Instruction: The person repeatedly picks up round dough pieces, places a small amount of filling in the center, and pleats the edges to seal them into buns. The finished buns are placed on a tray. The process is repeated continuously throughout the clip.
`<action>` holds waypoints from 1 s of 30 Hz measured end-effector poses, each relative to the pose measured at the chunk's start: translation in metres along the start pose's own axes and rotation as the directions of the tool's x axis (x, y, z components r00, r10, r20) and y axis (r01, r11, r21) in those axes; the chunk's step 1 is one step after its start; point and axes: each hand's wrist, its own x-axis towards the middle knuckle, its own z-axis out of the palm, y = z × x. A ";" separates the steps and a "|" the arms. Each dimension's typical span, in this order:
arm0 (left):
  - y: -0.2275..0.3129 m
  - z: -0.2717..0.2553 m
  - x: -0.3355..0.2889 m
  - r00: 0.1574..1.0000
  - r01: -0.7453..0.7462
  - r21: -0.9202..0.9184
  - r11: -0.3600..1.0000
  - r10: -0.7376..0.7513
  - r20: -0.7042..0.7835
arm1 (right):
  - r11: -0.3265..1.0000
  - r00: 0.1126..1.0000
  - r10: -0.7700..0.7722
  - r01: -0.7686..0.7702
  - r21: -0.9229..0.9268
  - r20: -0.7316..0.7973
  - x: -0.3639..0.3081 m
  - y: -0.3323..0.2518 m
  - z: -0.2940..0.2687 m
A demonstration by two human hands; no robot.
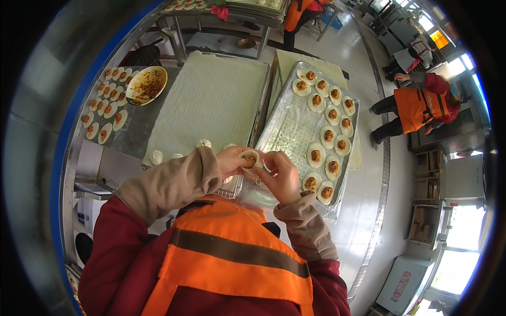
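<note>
Between both hands, in front of my chest, is a round dough wrapper (252,154) with brown-orange filling in its middle. My left hand (230,162) is closed around its left side, and the thumb lies at the filling. The fingers of my right hand (282,178) are pinched at its right edge. Just beyond my left sleeve, a row of small closed white buns (156,157) stands along the near edge of a cloth-lined board (208,100). On my right, a perforated metal tray (282,129) holds several flat wrappers topped with filling (315,155).
At the far left, a bowl of filling (158,90) stands beside more filled wrappers (110,109) on a metal table (132,126). Another table with trays (253,11) is at the back. A person in an orange apron (414,108) stands on the right, with others farther off.
</note>
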 end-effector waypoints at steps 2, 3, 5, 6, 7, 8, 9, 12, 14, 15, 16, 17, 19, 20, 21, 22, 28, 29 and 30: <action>-0.003 0.000 0.001 1.000 -0.008 0.073 0.997 0.009 -0.013 | 0.997 0.997 0.072 -0.072 0.040 0.006 0.003 -0.001 -0.002; -0.004 0.000 0.000 1.000 -0.005 0.124 0.992 0.008 -0.019 | 0.994 0.993 0.102 -0.105 0.044 0.057 0.003 -0.002 -0.002; -0.006 0.001 -0.001 0.999 0.015 0.199 0.980 -0.008 -0.036 | 0.980 0.967 0.190 -0.198 0.030 0.168 0.002 -0.005 -0.004; -0.006 0.001 -0.001 0.999 0.031 0.222 0.975 -0.021 -0.048 | 0.998 0.992 -0.059 0.062 -0.029 0.112 0.002 -0.007 -0.004; -0.006 0.002 -0.001 0.998 0.048 0.244 0.969 -0.034 -0.062 | 0.963 0.965 -0.236 0.248 -0.104 0.115 0.002 -0.008 -0.005; -0.006 0.002 -0.001 0.999 0.010 0.300 0.954 0.000 -0.035 | 0.897 0.912 -0.399 0.410 -0.163 0.099 0.002 -0.009 -0.005; -0.005 0.003 0.000 1.000 -0.025 0.354 0.935 0.029 -0.006 | 0.956 0.958 -0.269 0.278 -0.097 0.099 0.003 -0.010 -0.005; 0.001 0.005 0.004 0.999 -0.022 0.439 0.898 0.008 0.033 | 0.997 0.992 0.054 -0.060 0.056 0.111 0.007 -0.007 -0.008; 0.004 0.006 0.006 0.997 -0.012 0.283 0.959 -0.008 0.071 | 0.988 0.974 0.145 -0.151 0.019 0.173 0.011 -0.003 -0.013; 0.006 0.006 0.007 0.995 -0.018 0.102 0.995 0.008 0.104 | 0.984 0.978 0.151 -0.163 0.078 0.141 0.010 -0.002 -0.014; 0.006 0.007 0.007 0.991 -0.015 -0.082 0.997 0.026 0.135 | 0.974 0.979 0.178 -0.189 0.125 0.095 0.009 -0.001 -0.015; 0.007 0.008 0.007 0.993 -0.018 -0.112 0.994 0.031 0.116 | 0.956 0.969 0.237 -0.244 0.161 0.067 0.007 -0.001 -0.015; 0.006 0.009 0.006 0.996 -0.025 -0.174 0.985 0.038 0.075 | 0.974 0.986 0.170 -0.167 0.151 -0.002 0.002 -0.004 -0.014; 0.005 0.010 0.006 0.997 -0.041 -0.135 0.990 0.050 0.062 | 0.977 0.987 0.158 -0.153 0.148 -0.019 0.001 -0.006 -0.013; 0.004 0.011 0.006 0.997 -0.057 -0.097 0.994 0.062 0.049 | 0.995 0.997 0.069 -0.066 0.079 -0.037 0.000 -0.009 -0.012; 0.003 0.011 0.006 0.996 -0.071 -0.064 0.995 0.074 0.052 | 1.000 0.999 -0.013 0.014 0.016 -0.043 -0.001 -0.011 -0.011; 0.005 0.014 0.003 0.995 -0.071 0.100 0.992 0.064 0.071 | 0.996 0.996 0.086 -0.085 0.030 -0.037 0.004 -0.014 -0.012; 0.006 0.015 0.001 0.999 -0.053 0.142 0.989 0.051 0.016 | 0.990 0.991 0.133 -0.133 0.042 0.001 0.005 -0.013 -0.012; 0.006 0.017 0.000 0.998 -0.036 0.181 0.983 0.044 -0.040 | 0.999 0.999 -0.045 0.045 -0.020 0.006 0.006 -0.012 -0.011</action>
